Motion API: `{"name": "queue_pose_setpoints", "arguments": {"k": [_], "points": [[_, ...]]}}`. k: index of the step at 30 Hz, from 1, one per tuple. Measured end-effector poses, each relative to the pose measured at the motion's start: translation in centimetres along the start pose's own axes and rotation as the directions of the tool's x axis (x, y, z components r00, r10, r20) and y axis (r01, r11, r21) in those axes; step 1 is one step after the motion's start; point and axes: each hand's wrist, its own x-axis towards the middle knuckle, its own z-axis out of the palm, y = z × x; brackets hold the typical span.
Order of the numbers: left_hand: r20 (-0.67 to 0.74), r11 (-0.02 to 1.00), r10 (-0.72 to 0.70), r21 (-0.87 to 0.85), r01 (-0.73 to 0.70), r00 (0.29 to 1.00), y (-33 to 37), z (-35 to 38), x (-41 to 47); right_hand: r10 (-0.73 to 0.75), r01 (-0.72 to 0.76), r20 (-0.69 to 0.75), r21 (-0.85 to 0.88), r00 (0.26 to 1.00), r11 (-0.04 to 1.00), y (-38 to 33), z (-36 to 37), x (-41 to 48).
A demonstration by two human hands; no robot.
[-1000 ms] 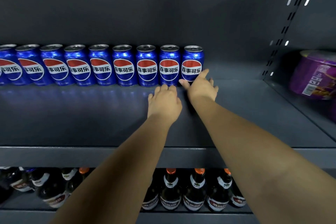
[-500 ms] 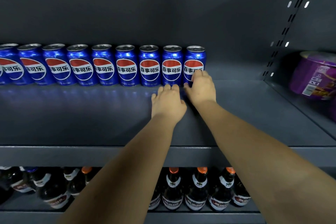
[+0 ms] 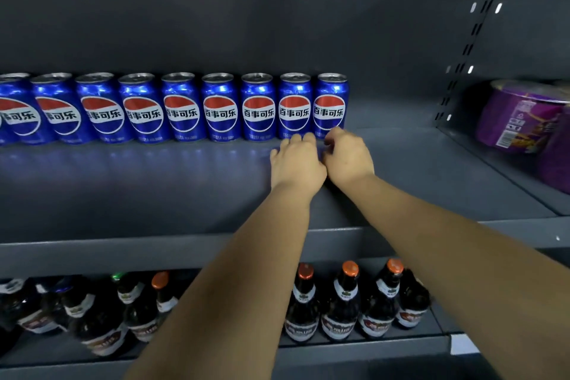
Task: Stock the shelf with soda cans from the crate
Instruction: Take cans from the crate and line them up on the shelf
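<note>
The row of blue soda cans (image 3: 182, 108) stands upright at the back of the shelf (image 3: 138, 194), running from the left edge of the frame to just right of centre, can touching can, logos facing me. I count 9 tops, the leftmost cut by the frame edge.

My 2 arms reach in from the bottom of the frame, and the hands lie side by side at the right end of the row. My left grip (image 3: 297, 163) is wide, with straight fingers lying low over the shelf and their tips at the foot of the second-last can (image 3: 294, 102). My right grip (image 3: 348, 154) is narrow, with curled fingers at the foot of the last can (image 3: 330, 102); I cannot tell whether it pinches the can or only sits in front of it.

Brown bottles (image 3: 339, 302) with orange caps stand on the shelf below, along the bottom of the frame. Purple packages (image 3: 518, 114) sit at the right edge.
</note>
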Motion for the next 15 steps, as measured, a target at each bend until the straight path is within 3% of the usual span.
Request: {"name": "queue_pose_setpoints", "arguments": {"k": [4,15], "points": [[0.010,0.996,0.090,-0.026,-0.090,0.996,0.0,-0.8,-0.7,0.098,-0.094,-0.039,0.092,0.994,0.991,-0.6,-1.4,-1.8],[0.068,0.964,0.262,0.033,-0.264,0.963,-1.9,-8.4,-7.9,0.064,-0.056,0.044,-0.162,0.997,0.985,-7.4,-5.9,-11.7]]}}
